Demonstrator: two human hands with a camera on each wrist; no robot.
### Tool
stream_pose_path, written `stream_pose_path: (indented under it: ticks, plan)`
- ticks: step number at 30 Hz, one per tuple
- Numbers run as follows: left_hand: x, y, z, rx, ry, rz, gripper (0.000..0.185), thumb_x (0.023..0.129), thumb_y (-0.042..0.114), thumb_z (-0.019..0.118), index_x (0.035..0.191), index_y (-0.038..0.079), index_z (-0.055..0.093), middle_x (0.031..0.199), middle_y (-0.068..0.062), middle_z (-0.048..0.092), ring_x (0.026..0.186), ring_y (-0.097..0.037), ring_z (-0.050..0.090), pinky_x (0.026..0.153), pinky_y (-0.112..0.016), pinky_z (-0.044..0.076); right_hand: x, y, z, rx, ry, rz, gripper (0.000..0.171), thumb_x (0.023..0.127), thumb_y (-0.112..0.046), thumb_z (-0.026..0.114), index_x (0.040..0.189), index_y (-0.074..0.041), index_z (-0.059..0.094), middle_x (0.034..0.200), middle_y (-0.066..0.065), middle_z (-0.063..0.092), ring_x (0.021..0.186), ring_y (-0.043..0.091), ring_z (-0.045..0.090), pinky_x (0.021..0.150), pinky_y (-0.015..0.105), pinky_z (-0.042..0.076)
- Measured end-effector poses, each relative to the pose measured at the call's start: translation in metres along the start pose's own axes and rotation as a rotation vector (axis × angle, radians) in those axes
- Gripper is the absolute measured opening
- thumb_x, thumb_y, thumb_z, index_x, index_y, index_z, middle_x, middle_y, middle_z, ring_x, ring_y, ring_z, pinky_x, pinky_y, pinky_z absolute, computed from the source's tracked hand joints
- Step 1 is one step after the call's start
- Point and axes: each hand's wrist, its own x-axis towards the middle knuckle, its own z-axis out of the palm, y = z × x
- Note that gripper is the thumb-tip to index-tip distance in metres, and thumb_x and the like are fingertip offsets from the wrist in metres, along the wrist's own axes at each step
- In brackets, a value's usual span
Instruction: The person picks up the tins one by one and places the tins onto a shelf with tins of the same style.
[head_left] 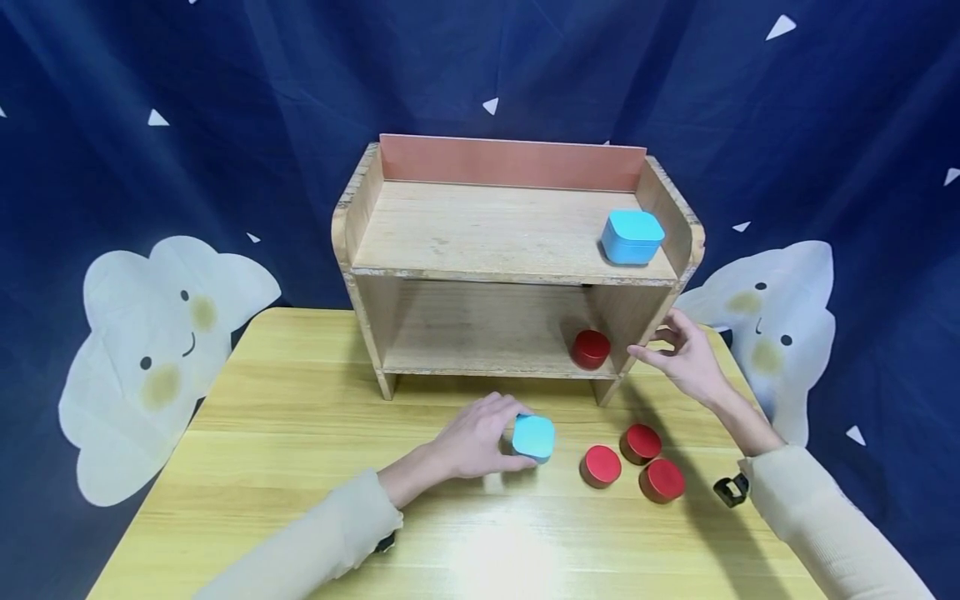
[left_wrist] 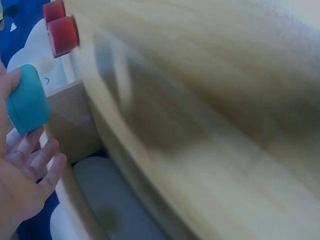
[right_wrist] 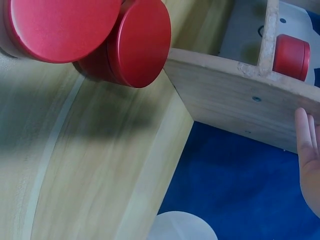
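Left hand (head_left: 480,437): gripping the blue tin (head_left: 533,437) on the table (head_left: 300,433).
Right hand (head_left: 686,354): hovering open — fingers relaxed — beside the shelf (head_left: 517,258).

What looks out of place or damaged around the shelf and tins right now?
Nothing is spilled or tipped. Only the wooden shelf shows wear: chipped, rough front edges. The tins sit flat; the left hand grips a blue tin on the table.
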Motion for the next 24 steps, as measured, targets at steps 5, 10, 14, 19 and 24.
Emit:
stream_pose_path:
  ticks: [5, 10, 14, 19, 24]
  plan:
    - [0.000, 0.004, -0.013, 0.019, 0.040, 0.029, 0.064, 0.082, 0.052, 0.086, 0.134, 0.020, 0.064, 0.126, 0.004, 0.071, 0.108, -0.010, 0.060, 0.095, -0.030, 0.056, -0.001, 0.001, -0.001, 0.045, 0.009, -0.003, 0.061, 0.084, 0.019, 0.074, 0.137, -0.007, 0.060, 0.116, -0.017, 0.067, 0.094, -0.005, 0.071, 0.076, 0.012, 0.060]
    - [0.001, 0.012, -0.028, 0.042, 0.062, 0.060, 0.064, 0.082, 0.053, 0.086, 0.133, 0.020, 0.065, 0.122, 0.005, 0.072, 0.102, -0.009, 0.059, 0.089, -0.028, 0.054, -0.002, 0.002, -0.002, 0.073, 0.011, -0.006, 0.062, 0.085, 0.019, 0.073, 0.139, -0.008, 0.060, 0.119, -0.015, 0.066, 0.097, -0.003, 0.070, 0.078, 0.013, 0.061]
    - [0.002, 0.018, -0.042, 0.074, 0.067, 0.076, 0.063, 0.082, 0.054, 0.086, 0.132, 0.021, 0.066, 0.121, 0.005, 0.072, 0.102, -0.010, 0.060, 0.088, -0.028, 0.054, -0.002, 0.003, -0.002, 0.090, 0.002, -0.003, 0.062, 0.086, 0.019, 0.072, 0.140, -0.008, 0.059, 0.120, -0.014, 0.066, 0.097, -0.002, 0.070, 0.078, 0.013, 0.061]
    - [0.007, 0.026, -0.069, 0.097, 0.084, 0.111, 0.062, 0.082, 0.054, 0.086, 0.131, 0.021, 0.067, 0.123, 0.007, 0.072, 0.104, -0.011, 0.062, 0.090, -0.031, 0.057, -0.003, 0.003, 0.000, 0.100, 0.004, -0.011, 0.059, 0.086, 0.019, 0.072, 0.139, -0.007, 0.060, 0.118, -0.013, 0.066, 0.098, -0.003, 0.071, 0.078, 0.013, 0.061]
    - [0.012, 0.032, -0.099, 0.116, 0.141, 0.160, 0.061, 0.081, 0.052, 0.088, 0.129, 0.020, 0.068, 0.117, 0.008, 0.073, 0.099, -0.011, 0.061, 0.084, -0.027, 0.054, -0.004, 0.002, 0.002, 0.083, 0.014, -0.019, 0.058, 0.086, 0.018, 0.072, 0.140, -0.001, 0.059, 0.119, -0.014, 0.067, 0.098, -0.004, 0.072, 0.080, 0.013, 0.061]
